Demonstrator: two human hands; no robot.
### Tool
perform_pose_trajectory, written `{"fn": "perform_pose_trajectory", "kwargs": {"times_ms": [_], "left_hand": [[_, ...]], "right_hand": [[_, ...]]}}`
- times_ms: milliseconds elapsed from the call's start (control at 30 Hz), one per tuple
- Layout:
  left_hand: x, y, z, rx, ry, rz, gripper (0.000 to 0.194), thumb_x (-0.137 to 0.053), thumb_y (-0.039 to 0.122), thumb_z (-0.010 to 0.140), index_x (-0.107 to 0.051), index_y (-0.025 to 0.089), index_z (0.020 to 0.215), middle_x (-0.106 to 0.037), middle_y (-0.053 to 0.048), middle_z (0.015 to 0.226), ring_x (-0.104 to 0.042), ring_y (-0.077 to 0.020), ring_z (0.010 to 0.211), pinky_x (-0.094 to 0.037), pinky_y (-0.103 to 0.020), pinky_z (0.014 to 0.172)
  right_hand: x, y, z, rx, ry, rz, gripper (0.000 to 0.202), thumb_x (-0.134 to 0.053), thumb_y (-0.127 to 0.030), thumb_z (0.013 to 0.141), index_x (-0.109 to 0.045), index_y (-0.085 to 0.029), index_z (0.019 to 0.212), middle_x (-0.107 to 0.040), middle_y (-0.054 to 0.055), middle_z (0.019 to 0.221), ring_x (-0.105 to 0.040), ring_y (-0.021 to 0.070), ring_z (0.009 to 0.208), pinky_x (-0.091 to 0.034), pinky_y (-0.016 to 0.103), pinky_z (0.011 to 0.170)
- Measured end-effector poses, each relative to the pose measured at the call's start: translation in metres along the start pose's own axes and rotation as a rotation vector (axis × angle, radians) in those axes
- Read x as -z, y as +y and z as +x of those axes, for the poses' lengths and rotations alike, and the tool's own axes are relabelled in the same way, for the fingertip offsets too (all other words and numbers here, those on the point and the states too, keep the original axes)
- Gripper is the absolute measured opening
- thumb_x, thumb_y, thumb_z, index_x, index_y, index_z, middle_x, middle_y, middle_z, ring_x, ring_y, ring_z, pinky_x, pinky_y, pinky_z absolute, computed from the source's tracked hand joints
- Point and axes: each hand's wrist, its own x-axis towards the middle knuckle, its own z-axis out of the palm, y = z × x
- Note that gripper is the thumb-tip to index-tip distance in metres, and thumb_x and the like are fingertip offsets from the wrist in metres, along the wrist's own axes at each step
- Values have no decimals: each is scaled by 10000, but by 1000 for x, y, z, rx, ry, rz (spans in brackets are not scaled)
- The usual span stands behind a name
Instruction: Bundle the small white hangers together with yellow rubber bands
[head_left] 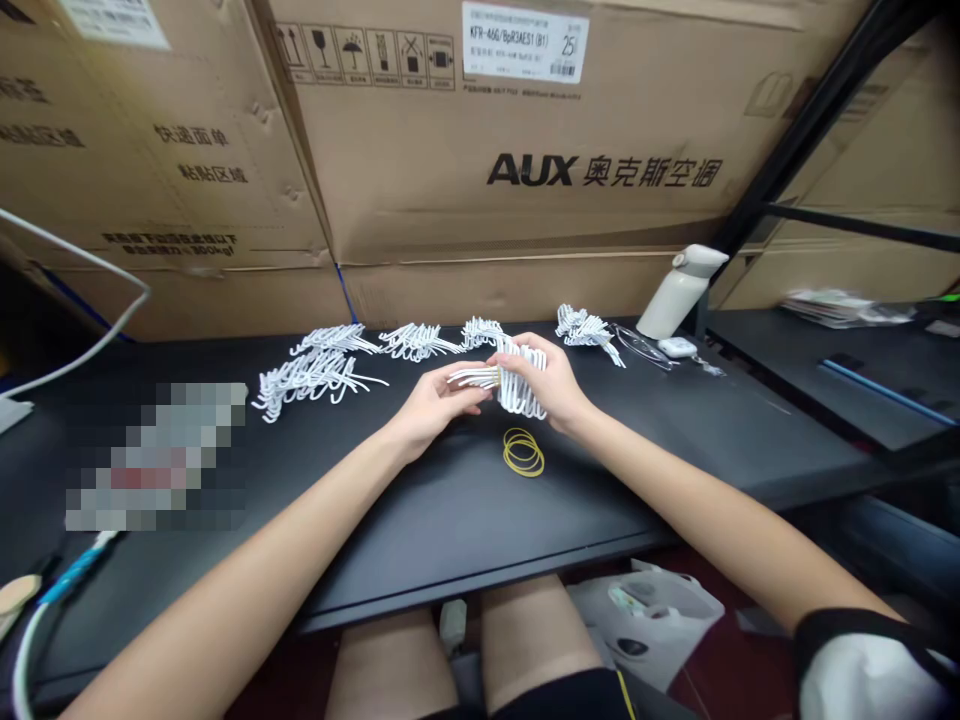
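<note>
A bundle of white wire hooks [521, 385] is held between my two hands above the black table. My left hand [433, 408] is closed around the straight ends on the left, thumb and fingers pinching them. My right hand [553, 382] grips the curved side of the same bundle, its fingers over the top. A thin yellowish strip crosses the stems between the hands; whether it is a rubber band I cannot tell. Just below, several yellow rubber bands [523, 453] lie loose on the table.
Behind my hands lie more piles of white hooks [311, 380], with another pile [585, 330] to the right. A white bottle [681, 292] and an earphone case [677, 347] stand near the black rack post. Large cardboard boxes [525, 130] form the back wall. A blurred-out object [161, 455] lies left.
</note>
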Motion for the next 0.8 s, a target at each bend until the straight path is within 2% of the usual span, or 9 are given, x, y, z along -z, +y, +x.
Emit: {"fn": "perform_pose_trajectory", "kwargs": {"times_ms": [233, 467, 567, 667, 800], "left_hand": [[1, 2, -1, -6, -5, -19, 315, -779, 232, 656, -705, 140, 948, -717, -79, 951, -660, -181, 832, -488, -285, 725], [0, 2, 0, 75, -24, -87, 273, -791, 213, 632, -698, 135, 875, -701, -47, 828, -645, -147, 761, -496, -296, 761], [1, 0, 2, 108, -3, -65, 268, -775, 274, 667, -689, 125, 871, -686, -53, 804, -633, -137, 747, -496, -299, 768], [1, -3, 3, 131, 33, 33, 277, -760, 343, 686, -671, 128, 836, -625, -13, 701, -578, -99, 634, -493, -283, 706], [2, -3, 3, 130, 59, 81, 303, -749, 390, 690, -649, 131, 813, -594, -5, 715, -560, -95, 635, -494, -276, 675]], "right_hand": [[-3, -6, -1, -129, -50, 114, 273, -739, -375, 628, -643, -185, 799, -659, 4, 693, -600, 154, 589, -496, 287, 558], [-4, -1, -1, -246, -55, 207, 193, -739, -316, 644, -645, -170, 729, -651, 2, 649, -577, 118, 541, -467, 231, 502], [-4, 3, 3, -412, -79, 335, 158, -690, -290, 704, -624, -146, 695, -634, -2, 586, -560, 104, 487, -458, 210, 458], [-2, 7, 8, -617, -112, 472, 164, -614, -259, 770, -584, -148, 654, -607, -11, 522, -525, 92, 426, -434, 193, 413], [2, 11, 13, -677, -145, 543, 175, -608, -272, 811, -586, -148, 690, -621, -13, 537, -522, 82, 418, -428, 179, 407]]}}
